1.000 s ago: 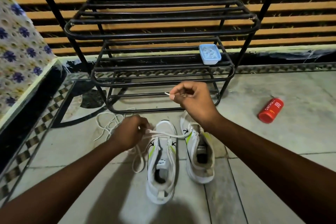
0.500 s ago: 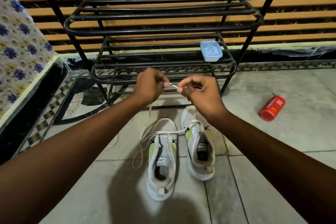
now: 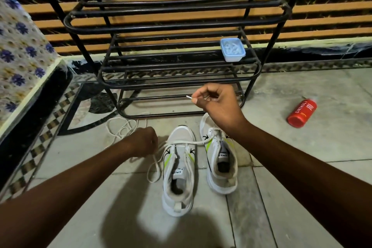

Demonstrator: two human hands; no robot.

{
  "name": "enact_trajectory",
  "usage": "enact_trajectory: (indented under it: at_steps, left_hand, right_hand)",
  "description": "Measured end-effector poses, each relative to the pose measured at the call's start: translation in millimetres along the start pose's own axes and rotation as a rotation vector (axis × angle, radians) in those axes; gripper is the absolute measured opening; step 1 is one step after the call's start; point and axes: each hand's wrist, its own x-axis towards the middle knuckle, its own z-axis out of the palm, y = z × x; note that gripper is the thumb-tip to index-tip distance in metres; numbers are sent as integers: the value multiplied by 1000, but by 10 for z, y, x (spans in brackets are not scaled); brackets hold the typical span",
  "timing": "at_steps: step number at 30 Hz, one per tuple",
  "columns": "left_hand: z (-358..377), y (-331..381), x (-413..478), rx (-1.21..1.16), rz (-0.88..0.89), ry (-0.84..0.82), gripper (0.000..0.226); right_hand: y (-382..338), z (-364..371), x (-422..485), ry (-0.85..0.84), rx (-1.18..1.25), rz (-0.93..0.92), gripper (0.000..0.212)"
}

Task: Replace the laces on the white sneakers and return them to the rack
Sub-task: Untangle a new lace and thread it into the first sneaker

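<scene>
White sneakers (image 3: 178, 167), right hand (image 3: 218, 101) fingers pinching lace (image 3: 187, 143) tip, left hand (image 3: 144, 143) fingers clamped on lace

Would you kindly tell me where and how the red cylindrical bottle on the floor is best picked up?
Probably round the middle of the red cylindrical bottle, coming from above with fingers across its barrel: it lies on its side, with bare grey floor along both long sides.
</scene>
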Motion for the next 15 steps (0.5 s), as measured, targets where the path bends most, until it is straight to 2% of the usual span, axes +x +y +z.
enact_trajectory:
  at_steps: [2,7,10,15]
  left_hand:
    - [96,-13,25,4,-17,135,18]
    - [274,58,10,-63,-12,127,18]
    - [349,43,4,-30,-22,195,22]
    - [164,46,47,-154,53,323,6]
  right_hand:
    - [-12,21,5,-9,-8,-8,7]
    - [-16,29,-6,-10,-8,-14,5]
    - [4,37,-23,-16,-12,-15,5]
    - [38,35,-40,-16,-9,-13,4]
